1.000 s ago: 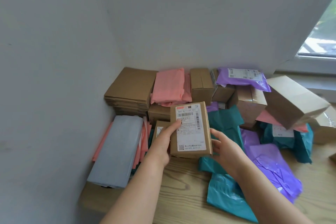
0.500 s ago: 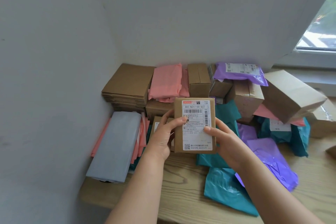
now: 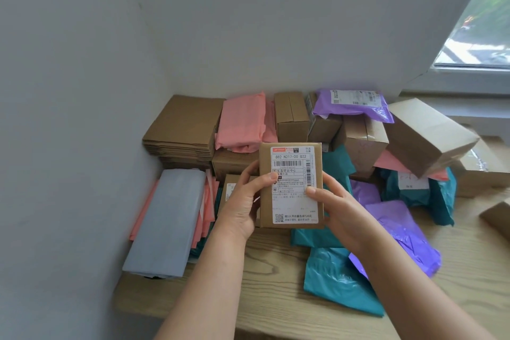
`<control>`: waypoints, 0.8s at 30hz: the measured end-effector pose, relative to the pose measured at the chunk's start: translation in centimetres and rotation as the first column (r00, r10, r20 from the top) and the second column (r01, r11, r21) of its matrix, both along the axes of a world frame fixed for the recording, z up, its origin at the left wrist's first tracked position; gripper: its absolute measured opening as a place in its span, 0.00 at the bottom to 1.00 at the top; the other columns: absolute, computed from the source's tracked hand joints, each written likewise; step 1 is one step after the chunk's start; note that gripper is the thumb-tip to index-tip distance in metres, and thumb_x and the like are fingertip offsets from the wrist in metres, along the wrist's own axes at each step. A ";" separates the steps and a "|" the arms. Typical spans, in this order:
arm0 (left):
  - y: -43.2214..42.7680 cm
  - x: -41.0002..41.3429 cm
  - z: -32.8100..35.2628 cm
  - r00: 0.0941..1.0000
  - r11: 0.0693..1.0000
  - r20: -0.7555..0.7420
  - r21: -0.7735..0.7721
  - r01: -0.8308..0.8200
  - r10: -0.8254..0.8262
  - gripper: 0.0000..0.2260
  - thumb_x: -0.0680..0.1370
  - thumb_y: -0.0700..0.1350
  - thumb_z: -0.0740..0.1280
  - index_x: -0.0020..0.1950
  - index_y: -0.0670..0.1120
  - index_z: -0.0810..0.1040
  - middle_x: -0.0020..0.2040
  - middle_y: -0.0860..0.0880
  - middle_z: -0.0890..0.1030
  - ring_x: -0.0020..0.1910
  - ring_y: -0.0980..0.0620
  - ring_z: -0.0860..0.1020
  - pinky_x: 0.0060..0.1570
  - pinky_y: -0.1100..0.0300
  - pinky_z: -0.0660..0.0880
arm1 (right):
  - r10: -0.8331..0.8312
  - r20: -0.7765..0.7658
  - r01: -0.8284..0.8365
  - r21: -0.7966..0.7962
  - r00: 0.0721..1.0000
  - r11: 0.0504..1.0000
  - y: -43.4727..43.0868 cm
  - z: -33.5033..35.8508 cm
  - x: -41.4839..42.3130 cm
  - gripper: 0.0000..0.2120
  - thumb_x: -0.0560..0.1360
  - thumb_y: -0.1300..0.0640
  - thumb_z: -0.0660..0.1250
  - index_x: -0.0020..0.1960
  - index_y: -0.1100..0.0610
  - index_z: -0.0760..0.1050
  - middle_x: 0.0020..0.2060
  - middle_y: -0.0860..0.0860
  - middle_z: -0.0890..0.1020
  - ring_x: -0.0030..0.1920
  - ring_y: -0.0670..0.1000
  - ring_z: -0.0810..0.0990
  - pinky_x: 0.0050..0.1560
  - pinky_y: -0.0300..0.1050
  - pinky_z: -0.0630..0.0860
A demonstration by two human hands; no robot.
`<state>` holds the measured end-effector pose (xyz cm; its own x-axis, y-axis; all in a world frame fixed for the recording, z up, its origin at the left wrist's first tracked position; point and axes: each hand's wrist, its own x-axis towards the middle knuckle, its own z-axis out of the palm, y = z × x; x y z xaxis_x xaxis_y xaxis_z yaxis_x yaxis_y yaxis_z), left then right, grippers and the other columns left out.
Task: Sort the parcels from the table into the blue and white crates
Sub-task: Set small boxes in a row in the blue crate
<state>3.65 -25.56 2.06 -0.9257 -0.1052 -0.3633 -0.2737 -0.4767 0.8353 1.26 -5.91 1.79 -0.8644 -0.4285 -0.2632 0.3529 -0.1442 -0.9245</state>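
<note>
A small brown cardboard parcel (image 3: 291, 185) with a white shipping label facing me is held upright above the wooden table (image 3: 270, 295). My left hand (image 3: 242, 201) grips its left edge and my right hand (image 3: 339, 207) grips its right edge. Behind it lies a pile of parcels: pink mailers (image 3: 242, 121), brown boxes (image 3: 291, 116), a purple mailer (image 3: 353, 102) on top, teal bags (image 3: 336, 281) and purple bags (image 3: 400, 234) to the right. No crate is in view.
A grey wrapped bundle (image 3: 168, 221) lies along the left wall over pink mailers. A stack of flat brown envelopes (image 3: 185, 127) fills the back left corner. A tilted brown box (image 3: 427, 132) leans at the right, below a window (image 3: 480, 22).
My right hand has closed on the parcel's right edge. The parcel has been turned upright and raised slightly, label square to me.
</note>
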 end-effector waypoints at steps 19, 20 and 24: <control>23.1 0.2 -3.3 0.766 0.743 0.185 -0.186 0.643 -0.616 0.19 0.75 0.56 0.71 0.65 0.52 0.78 0.56 0.52 0.85 0.55 0.51 0.82 0.46 0.59 0.75 | -0.729 0.191 0.730 0.079 0.657 0.679 19.3 -2.9 10.0 0.33 0.66 0.46 0.74 0.66 0.60 0.73 0.57 0.55 0.84 0.61 0.55 0.81 0.66 0.59 0.74; 25.1 0.3 -3.4 0.756 0.731 0.192 -0.193 0.654 -0.625 0.26 0.72 0.59 0.72 0.68 0.52 0.76 0.59 0.51 0.84 0.57 0.51 0.81 0.47 0.58 0.75 | -0.751 0.192 0.754 0.076 0.631 0.653 21.0 -2.9 10.8 0.33 0.67 0.46 0.73 0.67 0.60 0.72 0.57 0.55 0.84 0.61 0.54 0.81 0.65 0.58 0.75; 33.6 1.3 -3.5 0.749 0.718 0.209 -0.214 0.662 -0.628 0.46 0.59 0.65 0.75 0.74 0.50 0.69 0.62 0.51 0.82 0.58 0.52 0.81 0.47 0.58 0.75 | -0.787 0.195 0.788 0.092 0.586 0.609 28.8 -2.6 13.9 0.29 0.72 0.48 0.73 0.69 0.56 0.70 0.58 0.53 0.84 0.58 0.51 0.82 0.60 0.52 0.78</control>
<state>4.99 8.04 -1.42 -0.7575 0.3975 -0.5179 -0.5342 0.0788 0.8417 15.13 22.91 -0.81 -0.7936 0.3927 -0.4647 0.2698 -0.4574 -0.8473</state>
